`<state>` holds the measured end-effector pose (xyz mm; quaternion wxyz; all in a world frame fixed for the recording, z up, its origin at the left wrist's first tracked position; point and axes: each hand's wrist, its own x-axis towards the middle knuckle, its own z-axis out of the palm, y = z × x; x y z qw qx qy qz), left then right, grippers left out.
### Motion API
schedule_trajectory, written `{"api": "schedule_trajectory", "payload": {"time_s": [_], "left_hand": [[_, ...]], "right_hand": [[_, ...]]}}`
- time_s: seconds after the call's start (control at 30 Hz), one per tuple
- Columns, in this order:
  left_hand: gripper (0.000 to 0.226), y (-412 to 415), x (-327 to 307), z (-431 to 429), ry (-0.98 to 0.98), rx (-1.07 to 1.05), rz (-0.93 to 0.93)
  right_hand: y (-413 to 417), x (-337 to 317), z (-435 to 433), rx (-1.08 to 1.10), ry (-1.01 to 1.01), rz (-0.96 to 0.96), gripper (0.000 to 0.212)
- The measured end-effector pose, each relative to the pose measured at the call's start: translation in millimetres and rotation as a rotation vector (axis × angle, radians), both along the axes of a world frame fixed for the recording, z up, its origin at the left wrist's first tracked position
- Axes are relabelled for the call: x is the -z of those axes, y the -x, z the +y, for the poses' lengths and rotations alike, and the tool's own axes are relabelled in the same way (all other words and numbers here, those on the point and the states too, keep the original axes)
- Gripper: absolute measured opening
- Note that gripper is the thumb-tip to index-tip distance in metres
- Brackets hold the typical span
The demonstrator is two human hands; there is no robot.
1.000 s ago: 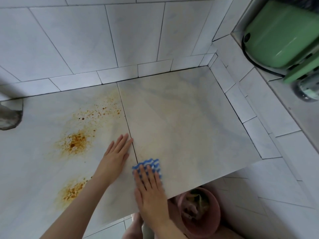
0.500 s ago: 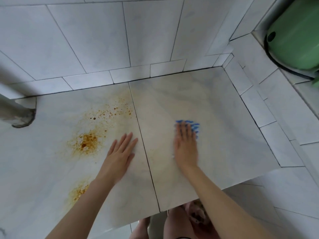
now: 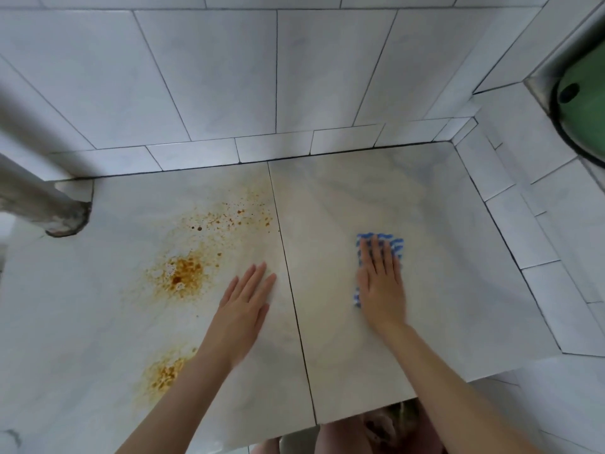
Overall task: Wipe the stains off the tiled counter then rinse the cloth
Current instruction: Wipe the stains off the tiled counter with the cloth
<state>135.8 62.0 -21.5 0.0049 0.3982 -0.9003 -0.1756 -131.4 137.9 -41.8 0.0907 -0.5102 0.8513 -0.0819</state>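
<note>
The tiled counter [image 3: 442,224] is pale marble-look tile with a dark grout line down its middle. Orange-brown stains sit on the left tile: a dense patch [image 3: 183,273], a speckled spray [image 3: 235,217] behind it, and another patch [image 3: 163,375] near the front, partly under my left forearm. My right hand [image 3: 379,283] presses flat on a blue-and-white cloth [image 3: 393,242] on the right tile; only the cloth's far edge and left side show. My left hand [image 3: 245,303] rests flat on the left tile beside the grout line, fingers straight.
A grey pipe [image 3: 39,198] meets the counter at the back left. White tiled walls close the back and right side. A green basin [image 3: 586,103] sits in a metal-rimmed recess at the upper right. A pinkish bucket [image 3: 393,424] stands below the front edge.
My right hand has pushed the cloth from the front edge near the grout line out across the right tile, away from me and to the right. My left hand has stayed put.
</note>
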Motion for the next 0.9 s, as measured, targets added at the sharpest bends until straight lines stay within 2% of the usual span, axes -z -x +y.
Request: {"api": "schedule_trajectory", "payload": {"time_s": [0.1,0.2,0.33,0.43,0.5,0.57,0.67,0.77,0.83,0.9], "left_hand": [[0.051,0,-1,0,0.001,0.004,0.022],[0.046,-3,-4,-4,-0.006,-0.009,0.081],[0.042,-21,-14,-14,-0.009,-0.139,0.177],[0.042,-36,-22,-19,0.011,-0.173,0.199],[0.042,-44,-28,-21,0.031,-0.172,0.219],[0.040,-55,-34,-22,0.061,-0.198,0.240],[0.035,-80,-37,-17,0.075,-0.299,0.260],[0.035,-112,-33,-12,0.049,-0.411,0.243],[0.037,-132,-30,-10,0.038,-0.480,0.208],[0.037,-148,-29,-8,0.038,-0.549,0.186]], "right_hand": [[-37,-2,-12,0.036,0.026,0.034,0.054],[-104,-5,3,-0.138,0.051,-0.022,0.054],[-174,-11,35,-0.320,0.074,-0.092,0.051],[-166,-11,36,-0.443,0.031,-0.125,0.049],[-136,-7,27,-0.507,0.004,-0.081,0.049],[-95,-1,9,-0.401,0.002,0.003,0.052],[-51,3,-13,-0.191,-0.031,0.026,0.054],[-66,2,-26,-0.058,-0.021,0.013,0.054],[-99,-3,-36,-0.062,-0.025,0.001,0.052],[-139,-8,-44,-0.188,-0.030,-0.015,0.052]]}}
